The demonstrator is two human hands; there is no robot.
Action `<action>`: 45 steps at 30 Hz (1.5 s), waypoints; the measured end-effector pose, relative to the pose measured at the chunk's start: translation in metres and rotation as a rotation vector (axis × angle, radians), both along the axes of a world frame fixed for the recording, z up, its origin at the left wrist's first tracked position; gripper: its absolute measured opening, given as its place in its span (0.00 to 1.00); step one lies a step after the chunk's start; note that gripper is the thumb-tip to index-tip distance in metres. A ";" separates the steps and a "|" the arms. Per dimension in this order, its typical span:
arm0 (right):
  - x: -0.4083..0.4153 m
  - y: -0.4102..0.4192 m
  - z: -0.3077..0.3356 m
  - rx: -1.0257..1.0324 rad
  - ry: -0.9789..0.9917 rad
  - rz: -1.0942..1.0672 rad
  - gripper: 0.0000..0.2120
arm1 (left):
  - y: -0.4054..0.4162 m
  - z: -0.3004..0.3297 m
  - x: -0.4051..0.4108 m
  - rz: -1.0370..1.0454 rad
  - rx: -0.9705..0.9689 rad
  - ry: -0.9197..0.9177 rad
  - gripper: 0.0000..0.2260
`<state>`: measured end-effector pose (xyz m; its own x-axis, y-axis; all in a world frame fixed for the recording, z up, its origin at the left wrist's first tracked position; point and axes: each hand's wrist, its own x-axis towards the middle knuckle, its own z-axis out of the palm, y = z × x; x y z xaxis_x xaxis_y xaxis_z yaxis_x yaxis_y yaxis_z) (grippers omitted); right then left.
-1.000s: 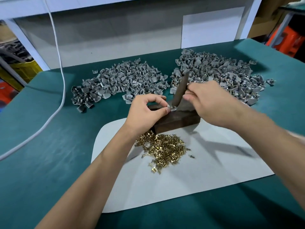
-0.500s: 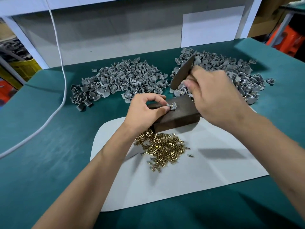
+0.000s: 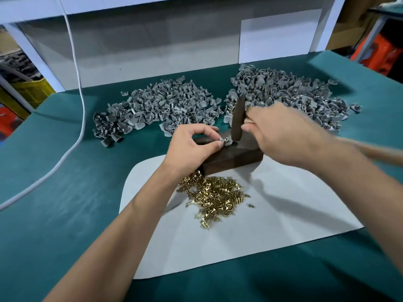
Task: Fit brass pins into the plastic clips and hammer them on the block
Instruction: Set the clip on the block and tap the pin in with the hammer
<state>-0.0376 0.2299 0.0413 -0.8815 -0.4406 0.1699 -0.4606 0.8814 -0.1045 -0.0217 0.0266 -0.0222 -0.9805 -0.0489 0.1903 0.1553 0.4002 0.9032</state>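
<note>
Dark rectangular wooden block (image 3: pixel 237 156) lies at the far edge of a white rounded sheet (image 3: pixel 272 225). Left hand (image 3: pixel 192 147), forearm reaching in from near left, thumb and forefinger curled, pinches a small grey plastic clip with brass pin (image 3: pixel 224 141) on the block's top. Right hand (image 3: pixel 281 131), blurred, fingers wrapped round a wooden-handled hammer; its dark head (image 3: pixel 237 120) stands upright, lower end at the clip. Loose brass pins heap (image 3: pixel 214 194) just nearside of the block; two grey clip piles (image 3: pixel 161 105) (image 3: pixel 290 94) beyond it.
</note>
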 end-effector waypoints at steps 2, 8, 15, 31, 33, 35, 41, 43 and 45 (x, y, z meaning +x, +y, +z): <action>-0.002 0.003 0.005 -0.071 0.110 -0.016 0.08 | -0.001 0.000 -0.001 0.000 -0.009 -0.002 0.02; 0.012 -0.010 -0.005 -0.051 -0.058 0.046 0.09 | 0.001 -0.001 -0.001 -0.009 0.021 0.008 0.04; 0.006 -0.010 0.003 -0.159 0.114 0.013 0.08 | -0.001 -0.002 -0.002 -0.007 0.009 0.014 0.02; -0.007 0.012 -0.002 -0.093 0.018 0.123 0.08 | 0.000 -0.002 0.000 -0.008 -0.012 0.019 0.02; -0.009 0.026 0.004 -0.190 -0.109 0.208 0.07 | 0.000 -0.004 0.000 -0.017 -0.014 0.030 0.02; -0.008 0.041 0.008 -0.237 -0.277 0.293 0.03 | 0.001 -0.005 0.000 -0.031 0.002 0.028 0.04; -0.003 0.056 -0.005 -0.124 -0.495 0.275 0.15 | 0.002 -0.006 0.001 -0.069 0.053 0.020 0.06; -0.004 0.056 -0.009 -0.060 -0.454 0.261 0.16 | 0.003 -0.004 0.002 -0.078 0.058 0.025 0.07; -0.005 0.057 -0.006 -0.025 -0.433 0.256 0.12 | 0.004 -0.003 0.002 -0.084 0.057 0.034 0.08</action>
<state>-0.0430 0.2868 0.0355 -0.7378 -0.6522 -0.1744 -0.5713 0.7408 -0.3534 -0.0192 0.0305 -0.0251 -0.9747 0.0213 0.2223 0.2166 0.3326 0.9179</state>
